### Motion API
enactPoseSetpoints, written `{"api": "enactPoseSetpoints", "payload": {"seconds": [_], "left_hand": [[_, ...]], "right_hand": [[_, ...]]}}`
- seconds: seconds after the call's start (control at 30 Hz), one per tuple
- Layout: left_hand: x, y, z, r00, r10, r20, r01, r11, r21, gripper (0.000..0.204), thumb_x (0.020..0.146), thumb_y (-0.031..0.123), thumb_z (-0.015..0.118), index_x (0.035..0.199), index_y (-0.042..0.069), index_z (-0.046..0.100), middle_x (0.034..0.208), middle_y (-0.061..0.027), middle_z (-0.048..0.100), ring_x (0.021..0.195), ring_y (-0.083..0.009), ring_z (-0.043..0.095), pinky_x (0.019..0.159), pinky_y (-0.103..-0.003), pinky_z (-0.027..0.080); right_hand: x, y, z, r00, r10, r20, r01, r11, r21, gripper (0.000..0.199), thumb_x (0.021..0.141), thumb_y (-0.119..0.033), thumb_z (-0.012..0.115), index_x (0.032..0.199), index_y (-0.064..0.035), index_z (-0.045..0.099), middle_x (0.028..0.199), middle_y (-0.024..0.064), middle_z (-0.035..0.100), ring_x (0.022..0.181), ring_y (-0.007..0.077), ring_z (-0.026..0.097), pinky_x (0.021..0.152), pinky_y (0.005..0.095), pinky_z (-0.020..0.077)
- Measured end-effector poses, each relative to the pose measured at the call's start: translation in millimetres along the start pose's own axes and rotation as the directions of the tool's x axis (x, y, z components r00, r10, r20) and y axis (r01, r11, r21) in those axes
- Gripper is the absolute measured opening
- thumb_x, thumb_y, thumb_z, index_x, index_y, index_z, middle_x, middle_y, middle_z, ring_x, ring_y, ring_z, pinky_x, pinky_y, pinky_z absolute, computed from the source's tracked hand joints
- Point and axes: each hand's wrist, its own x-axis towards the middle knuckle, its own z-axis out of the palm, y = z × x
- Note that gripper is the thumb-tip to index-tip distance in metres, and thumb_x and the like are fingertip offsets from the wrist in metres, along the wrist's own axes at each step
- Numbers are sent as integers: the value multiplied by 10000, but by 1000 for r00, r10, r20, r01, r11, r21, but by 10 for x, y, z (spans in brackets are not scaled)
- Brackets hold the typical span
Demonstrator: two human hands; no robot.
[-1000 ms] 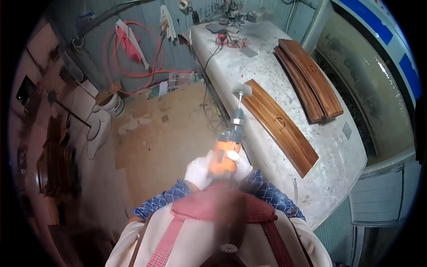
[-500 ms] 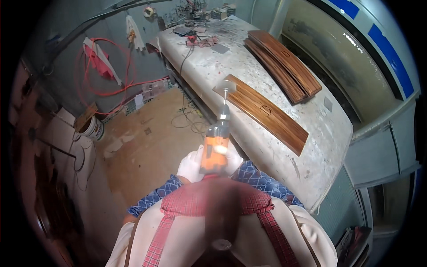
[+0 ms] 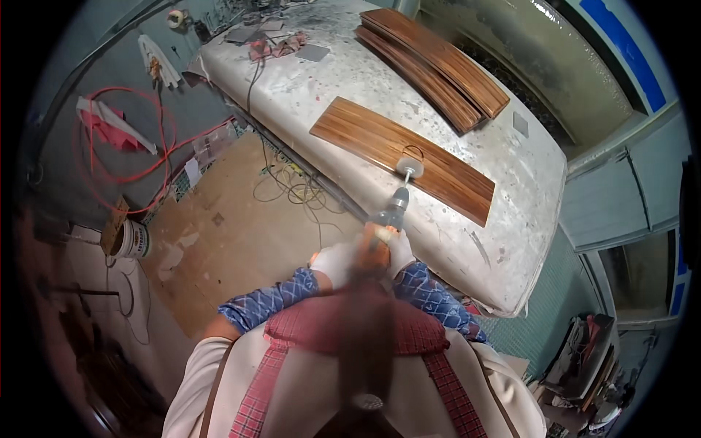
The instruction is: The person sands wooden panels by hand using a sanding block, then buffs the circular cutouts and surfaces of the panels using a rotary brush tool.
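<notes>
An orange and dark cordless drill [image 3: 377, 235] is in front of my chest, its chuck pointing forward and slightly right. A round pale disc pad [image 3: 410, 168] sits on the shaft in the chuck. The pad is over the near edge of a glossy brown wooden board [image 3: 350, 125], beside a ring mark; whether it touches the surface is hard to tell. My right hand [image 3: 400, 252], in a white glove, is closed around the drill from the right. My left hand [image 3: 337, 264], likewise gloved, grips the drill's left side; its fingertips are partly hidden.
The board lies on a pale, stained work table [image 3: 292, 102]. Behind it is a stack of similar boards [image 3: 438, 62]. Grey abrasive sheets [image 3: 312, 53] lie farther back. Cables [image 3: 292, 191] trail on the floor, left of the table. A white bucket [image 3: 131, 239] stands at far left.
The drill and both hands have swung right, taking the pad from the board's far-left end to near its ring mark. My view has shifted right too.
</notes>
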Motion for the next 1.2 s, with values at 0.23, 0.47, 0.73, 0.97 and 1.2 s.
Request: {"api": "enactPoseSetpoints", "payload": {"seconds": [0.23,0.47,0.73,0.97,1.2], "left_hand": [[858,-72,65,994,75,84,-89,982,169,514,890,385,616,1275,45,580,1090,-193,702,977,-369,687,858,-457,531],[1124,-15,106,978,-125,169,92,977,192,692,929,241,518,1550,102,246,1097,-149,696,977,-334,691,805,-468,561],[1075,-637,301,999,5,39,-17,947,320,825,869,381,590,1529,25,244,1034,-200,698,901,-392,679,797,-490,546],[1484,-1141,54,964,148,222,-218,916,336,500,894,318,561,1348,114,523,1001,-159,719,939,-337,702,796,-480,544],[1745,-1013,-1231,934,49,355,-220,860,460,844,832,303,651,1530,36,260,1031,-176,701,967,-352,682,816,-465,534]], "right_hand": [[597,56,-621,938,346,23,-291,750,594,336,908,-282,693,1150,-58,628,998,60,667,891,201,661,803,361,562],[629,-632,-434,885,454,103,-460,817,349,235,1016,-322,503,1049,-114,609,1005,10,616,942,159,597,859,327,494],[731,-368,-168,994,14,105,-14,1000,0,157,874,-213,576,977,-100,609,911,99,617,896,317,613,745,409,497],[636,-300,-67,912,361,-193,-175,770,614,391,883,-191,721,1211,-27,583,1110,84,660,1001,219,658,859,358,561],[1381,-797,701,883,370,-288,-139,793,593,139,893,-190,690,978,-82,670,856,48,642,736,202,628,634,365,505]]}}
